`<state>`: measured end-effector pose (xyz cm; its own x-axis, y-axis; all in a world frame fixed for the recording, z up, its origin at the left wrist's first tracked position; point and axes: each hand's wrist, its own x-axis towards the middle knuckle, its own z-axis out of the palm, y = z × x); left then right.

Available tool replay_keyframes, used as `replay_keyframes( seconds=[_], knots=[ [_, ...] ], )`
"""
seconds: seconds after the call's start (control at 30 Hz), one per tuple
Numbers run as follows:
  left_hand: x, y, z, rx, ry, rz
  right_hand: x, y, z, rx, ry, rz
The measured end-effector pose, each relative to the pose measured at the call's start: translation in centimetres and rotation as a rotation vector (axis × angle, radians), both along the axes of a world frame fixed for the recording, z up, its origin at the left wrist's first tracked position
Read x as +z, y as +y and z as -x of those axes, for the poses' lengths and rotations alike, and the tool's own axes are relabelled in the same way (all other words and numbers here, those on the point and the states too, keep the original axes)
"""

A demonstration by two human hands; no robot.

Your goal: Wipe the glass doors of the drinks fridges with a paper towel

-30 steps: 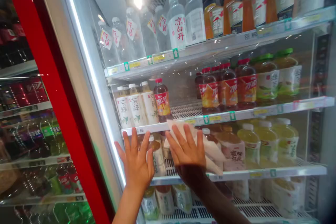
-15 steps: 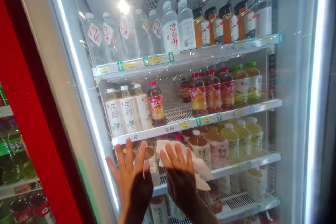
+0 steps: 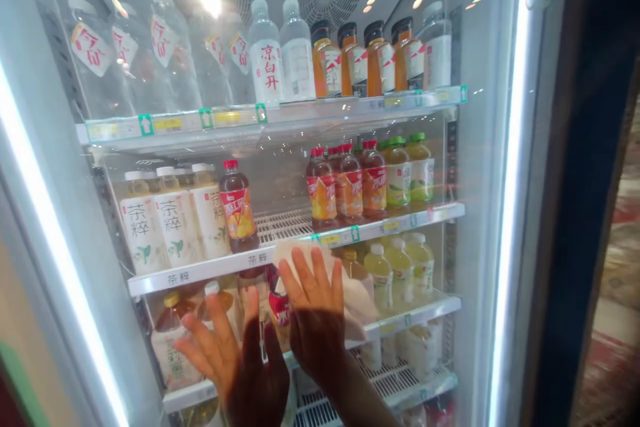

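Now both hands lie flat on the clear glass door of the drinks fridge. The right hand has its fingers spread wide and pushes a crumpled white cloth onto the glass; it presses it and does not grip it. The cloth sits just under the edge of the white middle shelf. It dipped lower half a second ago and has come back up, so it is rubbing the same bit of glass. The left hand is open too and holds nothing. It has slid down below the right one.
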<state>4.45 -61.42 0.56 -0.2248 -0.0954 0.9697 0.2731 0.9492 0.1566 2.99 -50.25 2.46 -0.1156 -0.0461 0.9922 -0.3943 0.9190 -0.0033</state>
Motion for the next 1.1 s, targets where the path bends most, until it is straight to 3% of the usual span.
replay_keyframes(
  seconds=[0.1,0.27,0.4,0.67,0.8,0.9,1.0,1.1],
  knots=[
    [0.7,2.8,0.2,-0.033,-0.025,0.031,0.8,3.3,0.2,0.006,0.008,-0.001],
    [0.1,7.0,1.1,-0.006,-0.011,0.016,-1.7,10.2,0.2,-0.025,-0.039,-0.011],
    [-0.4,10.9,1.3,-0.024,-0.009,0.012,-1.7,16.1,0.7,-0.053,0.006,0.041],
    [-1.2,19.3,0.9,-0.025,0.001,0.090,-3.4,22.6,0.6,0.021,-0.005,0.023],
    [-1.7,21.3,0.4,-0.031,-0.023,0.097,-3.4,26.3,1.0,-0.059,0.038,0.149],
    [-2.3,22.3,0.2,-0.039,-0.042,0.110,-4.1,26.9,1.0,-0.073,0.038,0.196],
    [-2.8,22.9,0.3,-0.045,-0.036,0.094,-5.3,27.1,0.8,-0.040,0.008,0.110],
    [-3.1,23.2,0.6,-0.034,-0.017,0.087,-4.9,29.2,0.9,-0.023,-0.003,0.031]
  ],
)
